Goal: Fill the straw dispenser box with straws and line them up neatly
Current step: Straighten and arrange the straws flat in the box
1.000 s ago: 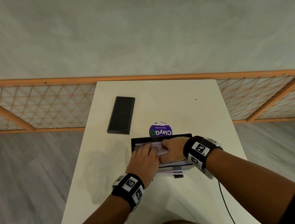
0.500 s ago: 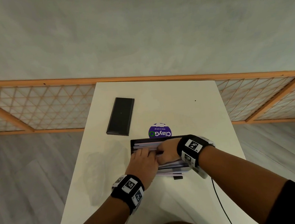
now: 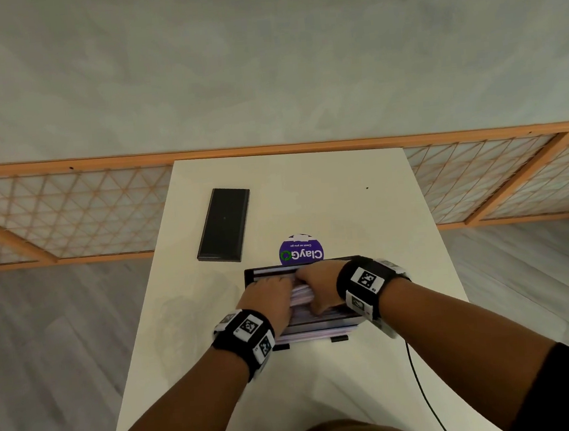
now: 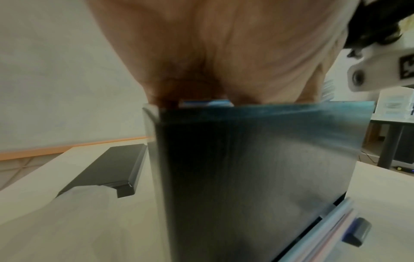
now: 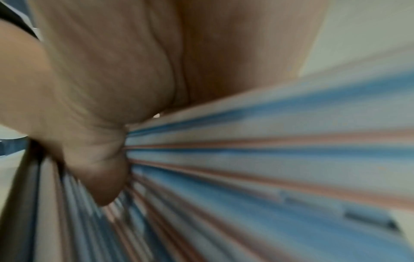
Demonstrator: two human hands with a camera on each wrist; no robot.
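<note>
Most straws (image 3: 302,294) already lie in the dispenser box (image 3: 271,271); my right fingers (image 3: 304,275) curl around a bundle, left fingers (image 3: 265,282) press flat, leveling remains.

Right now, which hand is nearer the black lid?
Left. The left hand is over the box's end nearest the lid; the right hand sits farther right.

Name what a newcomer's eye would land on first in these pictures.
First, the two hands meeting over the open black straw dispenser box at the table's near middle: the left hand lies on the straws, and the right hand curls into the pile. Next, the purple round sticker just behind the box, and the black lid lying far left.
</note>
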